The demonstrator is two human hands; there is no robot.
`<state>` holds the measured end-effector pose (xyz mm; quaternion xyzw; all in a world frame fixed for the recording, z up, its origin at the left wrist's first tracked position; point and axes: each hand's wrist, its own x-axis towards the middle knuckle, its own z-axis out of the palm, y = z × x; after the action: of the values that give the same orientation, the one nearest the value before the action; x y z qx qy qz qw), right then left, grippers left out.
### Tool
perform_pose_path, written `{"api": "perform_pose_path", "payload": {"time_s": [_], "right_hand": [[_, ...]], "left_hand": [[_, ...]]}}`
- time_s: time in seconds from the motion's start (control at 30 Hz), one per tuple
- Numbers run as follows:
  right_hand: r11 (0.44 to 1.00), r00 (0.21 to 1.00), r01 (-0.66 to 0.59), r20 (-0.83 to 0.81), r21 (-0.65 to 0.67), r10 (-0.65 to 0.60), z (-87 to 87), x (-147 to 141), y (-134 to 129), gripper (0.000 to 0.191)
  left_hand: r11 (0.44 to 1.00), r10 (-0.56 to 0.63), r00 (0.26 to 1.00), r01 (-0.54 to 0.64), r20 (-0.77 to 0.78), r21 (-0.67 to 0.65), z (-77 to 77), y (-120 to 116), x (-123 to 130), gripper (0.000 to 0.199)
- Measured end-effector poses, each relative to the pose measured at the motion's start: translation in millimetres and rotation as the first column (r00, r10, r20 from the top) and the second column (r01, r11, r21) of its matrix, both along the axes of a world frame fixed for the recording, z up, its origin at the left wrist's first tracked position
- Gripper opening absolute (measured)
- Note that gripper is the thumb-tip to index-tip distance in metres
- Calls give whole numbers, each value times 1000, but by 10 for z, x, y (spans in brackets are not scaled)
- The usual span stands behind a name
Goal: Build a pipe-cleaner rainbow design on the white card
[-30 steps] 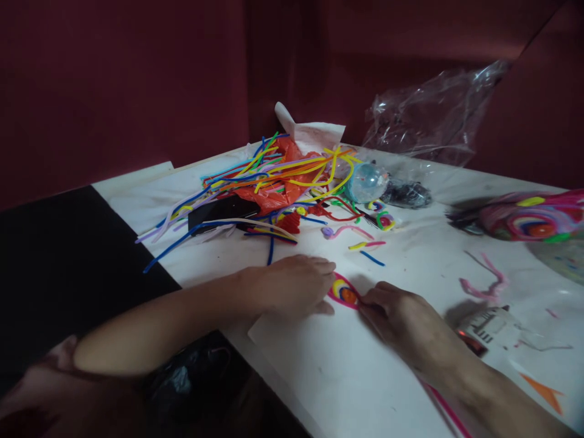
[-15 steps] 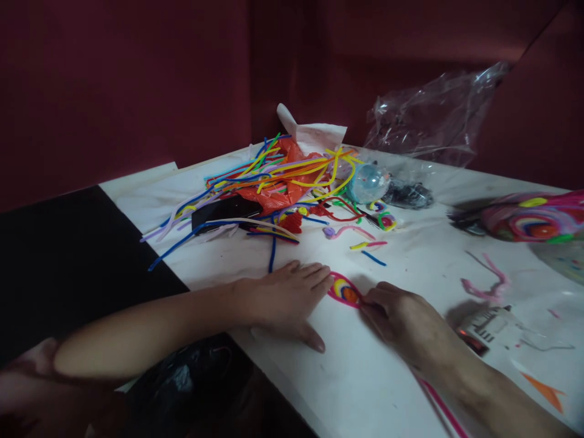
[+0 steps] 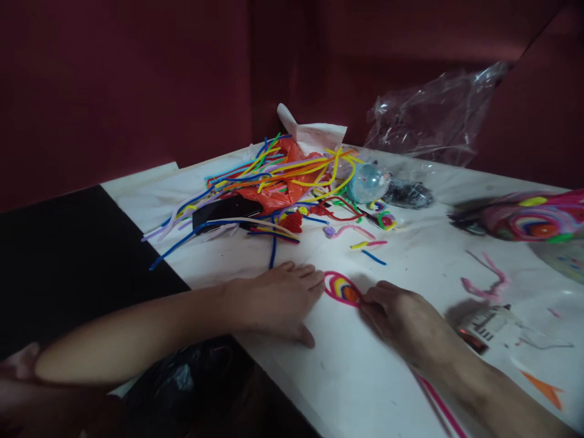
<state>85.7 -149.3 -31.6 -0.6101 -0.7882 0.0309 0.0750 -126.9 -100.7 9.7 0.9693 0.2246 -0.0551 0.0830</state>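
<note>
A pink pipe cleaner [image 3: 336, 300] is bent into a pointed oval loop on the white tabletop. Inside it lies a coil of orange, blue, yellow and white pipe cleaner [image 3: 350, 294]. My right hand [image 3: 396, 310] pinches the loop's right tip between thumb and fingers. A straight pink length [image 3: 440, 404] comes out from beneath my right wrist. My left hand [image 3: 283, 301] lies flat, palm down, with its fingers stretched out and the fingertips at the loop's left end. Part of the right fingertips is hidden behind the hand.
Behind my hands lies a heap of coloured pipe cleaners [image 3: 292, 176] over orange plastic and a black flat object [image 3: 227, 213]. A clear ball [image 3: 368, 182] and clear bag [image 3: 433, 118] stand behind. To the right are a colourful fish-like figure [image 3: 524, 219] and a glue gun [image 3: 486, 328].
My left hand has slid slightly left, uncovering the left end of the pink loop. My right hand keeps its pinch in nearly the same place.
</note>
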Motion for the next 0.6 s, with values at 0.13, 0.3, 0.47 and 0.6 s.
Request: {"api": "perform_pose_path", "payload": {"time_s": [0.13,0.3,0.47,0.6], "right_hand": [[1000,1000,-21,-6,3,21,-10,13,5,15],[1000,999,-20,-43,24,21,-25,33,2,16],[999,996,-33,-80,31,36,-40,49,-9,18],[998,995,-25,-96,64,31,-47,46,-22,17]], "left_hand": [[997,-68,989,62,131,48,-7,-14,88,69],[996,-83,991,80,108,28,-124,-54,135,79],[997,-78,994,78,71,-4,-105,-80,115,80],[996,-76,995,79,69,-29,-69,-85,114,79]]}}
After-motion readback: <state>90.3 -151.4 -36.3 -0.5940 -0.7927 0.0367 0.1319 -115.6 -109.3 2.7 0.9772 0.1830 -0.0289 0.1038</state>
